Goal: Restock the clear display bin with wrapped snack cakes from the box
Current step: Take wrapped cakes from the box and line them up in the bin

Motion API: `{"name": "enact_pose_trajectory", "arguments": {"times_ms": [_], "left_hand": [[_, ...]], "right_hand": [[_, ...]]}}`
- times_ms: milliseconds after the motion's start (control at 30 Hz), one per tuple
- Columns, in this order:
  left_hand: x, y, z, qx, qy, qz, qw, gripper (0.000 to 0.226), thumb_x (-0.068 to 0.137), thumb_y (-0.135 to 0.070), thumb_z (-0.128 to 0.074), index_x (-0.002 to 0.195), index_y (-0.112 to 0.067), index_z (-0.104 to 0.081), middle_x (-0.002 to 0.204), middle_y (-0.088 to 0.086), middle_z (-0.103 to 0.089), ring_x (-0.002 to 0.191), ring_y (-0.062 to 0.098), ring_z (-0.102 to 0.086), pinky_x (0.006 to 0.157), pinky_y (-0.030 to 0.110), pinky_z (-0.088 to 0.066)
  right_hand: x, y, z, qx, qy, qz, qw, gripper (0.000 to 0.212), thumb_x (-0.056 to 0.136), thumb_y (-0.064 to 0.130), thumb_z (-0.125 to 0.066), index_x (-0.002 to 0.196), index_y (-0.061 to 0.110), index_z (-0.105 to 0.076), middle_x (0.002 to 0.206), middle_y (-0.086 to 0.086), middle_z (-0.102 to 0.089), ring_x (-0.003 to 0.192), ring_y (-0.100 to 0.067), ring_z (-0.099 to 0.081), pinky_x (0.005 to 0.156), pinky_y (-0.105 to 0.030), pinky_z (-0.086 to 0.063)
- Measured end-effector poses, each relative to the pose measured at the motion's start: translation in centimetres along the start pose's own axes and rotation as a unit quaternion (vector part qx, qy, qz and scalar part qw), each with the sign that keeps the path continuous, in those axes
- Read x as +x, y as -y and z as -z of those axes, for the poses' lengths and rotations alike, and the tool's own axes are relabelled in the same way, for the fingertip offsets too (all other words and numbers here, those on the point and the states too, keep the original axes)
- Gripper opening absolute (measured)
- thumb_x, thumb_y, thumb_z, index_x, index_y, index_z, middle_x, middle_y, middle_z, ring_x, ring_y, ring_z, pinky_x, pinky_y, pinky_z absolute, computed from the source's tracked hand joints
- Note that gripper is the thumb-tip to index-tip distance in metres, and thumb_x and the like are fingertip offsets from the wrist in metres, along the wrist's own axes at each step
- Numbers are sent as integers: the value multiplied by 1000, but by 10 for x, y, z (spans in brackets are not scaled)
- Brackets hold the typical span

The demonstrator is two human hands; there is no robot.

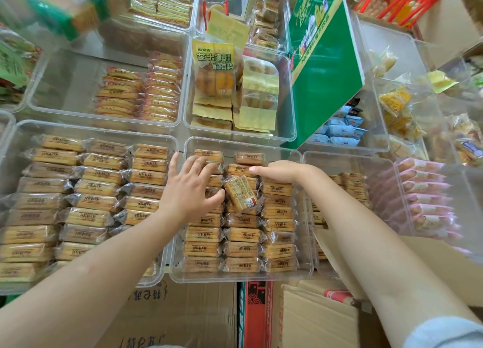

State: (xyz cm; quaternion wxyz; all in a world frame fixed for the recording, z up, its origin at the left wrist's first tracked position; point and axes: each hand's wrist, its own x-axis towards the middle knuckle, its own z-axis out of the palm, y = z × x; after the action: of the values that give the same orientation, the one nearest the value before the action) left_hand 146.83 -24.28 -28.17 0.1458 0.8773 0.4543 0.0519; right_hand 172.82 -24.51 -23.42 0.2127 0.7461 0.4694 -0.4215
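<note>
The clear display bin in the middle holds three rows of wrapped snack cakes with brown print. One cake lies tilted on top of the rows, barcode side up. My left hand rests on the left row with fingers spread, its thumb touching the tilted cake. My right hand lies on the right row at the far end, index finger straight and pointing left above the tilted cake. The open cardboard box stands at the lower right, below my right forearm.
A bin on the left is full of the same cakes. To the right are a partly filled bin and pink wrapped snacks. A green carton leans over the back bins. Cardboard boxes stand below.
</note>
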Motion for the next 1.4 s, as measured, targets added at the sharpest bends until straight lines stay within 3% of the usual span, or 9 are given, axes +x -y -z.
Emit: {"name": "enact_pose_trajectory", "arguments": {"times_ms": [233,533,700,867,967,1233,1400], "left_hand": [[1,1,-2,14,6,2,1000,71,90,-69,-31,143,-26,-50,152,3,-47,148,23,-30,124,56,5],[0,0,-1,14,8,4,1000,71,91,-69,-31,143,-25,-51,154,3,-46,149,23,-29,124,57,5],[1,0,0,11,8,7,1000,72,91,-69,-30,143,-26,-52,154,4,-46,149,23,-29,124,57,5],[1,1,-2,7,3,7,1000,70,91,-68,-32,141,-25,-55,150,5,-50,147,24,-33,124,57,2],[1,0,-1,10,4,10,1000,71,90,-69,-30,142,-26,-54,151,4,-49,148,23,-32,124,57,3],[0,0,1,15,11,12,1000,73,90,-69,-29,140,-24,-56,151,4,-49,148,23,-30,124,56,6],[1,0,0,17,11,12,1000,73,90,-69,-30,140,-23,-57,151,6,-49,148,24,-31,124,56,6]], "right_hand": [[12,4,0,11,-1,-9,1000,101,76,90,-46,151,22,-42,152,-10,-46,133,-33,-49,106,-48,-44],[24,5,-4,-64,-16,-41,997,114,69,98,-36,153,20,-40,157,-14,-39,139,-37,-42,111,-51,-41],[19,6,-6,-64,-30,-17,997,104,76,91,-38,149,17,-46,153,-12,-46,136,-34,-48,110,-48,-43],[-3,8,-13,-95,-102,2,990,91,86,84,-34,144,15,-51,145,-10,-55,128,-30,-55,102,-45,-49],[-11,4,-18,-94,-135,9,986,92,85,85,-34,148,18,-46,149,-10,-50,128,-30,-54,102,-46,-49],[7,5,2,-63,5,14,998,91,86,82,-40,148,15,-47,153,-10,-45,137,-31,-46,108,-43,-40],[-6,-10,-14,-16,-82,40,996,110,73,91,-47,155,18,-35,157,-7,-39,138,-28,-45,107,-46,-45]]}}
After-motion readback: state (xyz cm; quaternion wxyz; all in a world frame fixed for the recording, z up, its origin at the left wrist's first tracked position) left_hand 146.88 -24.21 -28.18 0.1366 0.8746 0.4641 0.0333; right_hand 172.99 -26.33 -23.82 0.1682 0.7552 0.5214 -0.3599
